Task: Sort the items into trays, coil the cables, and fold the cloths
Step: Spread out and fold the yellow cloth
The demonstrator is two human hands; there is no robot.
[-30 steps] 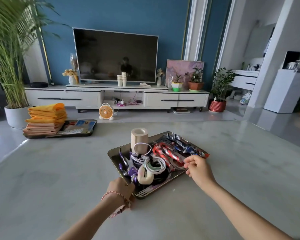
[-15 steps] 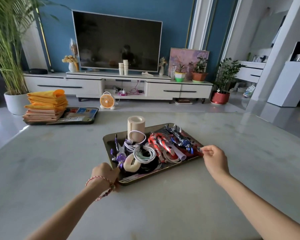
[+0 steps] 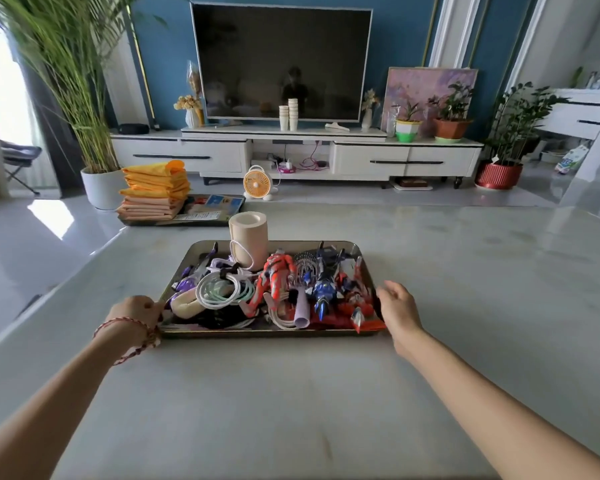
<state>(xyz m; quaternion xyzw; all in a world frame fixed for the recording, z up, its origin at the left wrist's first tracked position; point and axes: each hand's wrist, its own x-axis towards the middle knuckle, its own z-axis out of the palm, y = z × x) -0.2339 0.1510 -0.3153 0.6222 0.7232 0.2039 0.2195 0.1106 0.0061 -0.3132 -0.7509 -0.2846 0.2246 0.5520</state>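
Note:
A metal tray (image 3: 267,333) sits square in front of me on the pale marble table. It holds coiled white cables (image 3: 222,289), a red toy figure (image 3: 275,282), a blue toy figure (image 3: 323,289), a purple toy (image 3: 187,281) and an upright beige cylinder (image 3: 248,235). My left hand (image 3: 136,314) grips the tray's near left corner, fingers curled on the rim. My right hand (image 3: 397,306) hangs beside the tray's right edge with loose fingers and holds nothing. Folded orange and peach cloths (image 3: 155,190) are stacked on a dark tray (image 3: 222,220) at the far left of the table.
The table edge (image 3: 66,282) runs diagonally on the left, with floor beyond it. Across the room stand a TV cabinet (image 3: 291,150), a small orange fan (image 3: 256,183) and potted plants (image 3: 97,181). Bare tabletop spreads to the right and in front of the metal tray.
The metal tray has turned from a slanted position to square with me. My right hand has let go of its right corner; my left hand still holds the left corner.

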